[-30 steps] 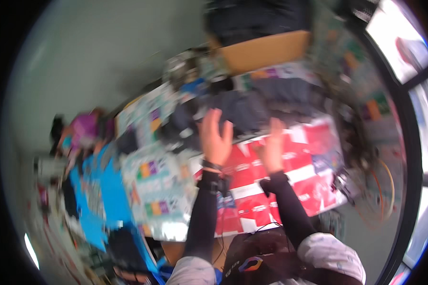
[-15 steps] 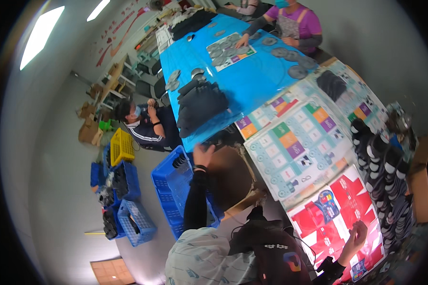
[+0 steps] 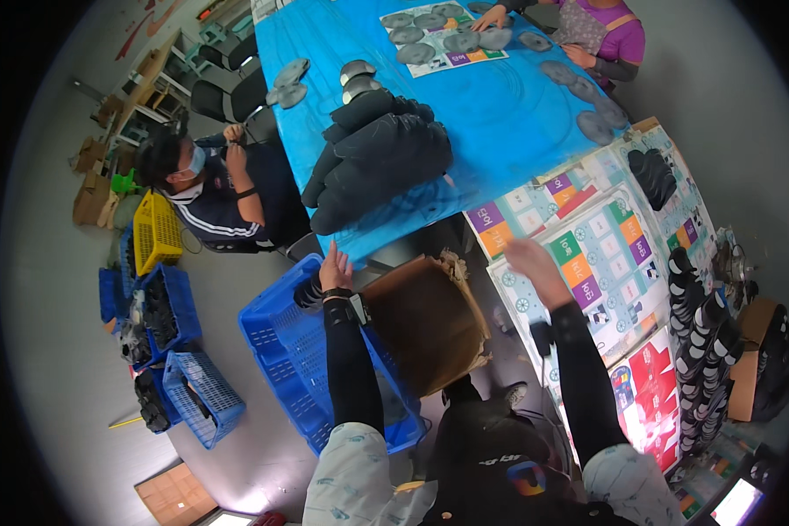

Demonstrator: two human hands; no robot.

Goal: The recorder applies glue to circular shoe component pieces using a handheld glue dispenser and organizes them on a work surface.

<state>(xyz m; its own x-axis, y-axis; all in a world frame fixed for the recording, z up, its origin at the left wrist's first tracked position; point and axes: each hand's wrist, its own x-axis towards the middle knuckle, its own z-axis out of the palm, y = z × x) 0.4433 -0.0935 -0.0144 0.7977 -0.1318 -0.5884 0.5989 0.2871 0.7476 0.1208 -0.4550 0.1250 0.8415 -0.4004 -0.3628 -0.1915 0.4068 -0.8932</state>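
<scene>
The left hand [image 3: 335, 270], fingers spread and holding nothing, hovers above the blue crate [image 3: 280, 337]; the right hand [image 3: 535, 267], also spread and unladen, hangs just beside the worktop [image 3: 500, 131] edge.

Blue crate [image 3: 282, 346], brown cardboard box [image 3: 430, 320], blue tablecloth [image 3: 508, 105]

A long table [image 3: 535, 114] under a bright blue cloth carries a heap of dark padded pieces [image 3: 377, 158] near its near edge; flat grey oval pieces [image 3: 579, 88] lie along its far side; colourful printed sheets [image 3: 587, 254] cover the end nearest the wearer, with rows of small black pieces [image 3: 701, 333] along that edge.
</scene>
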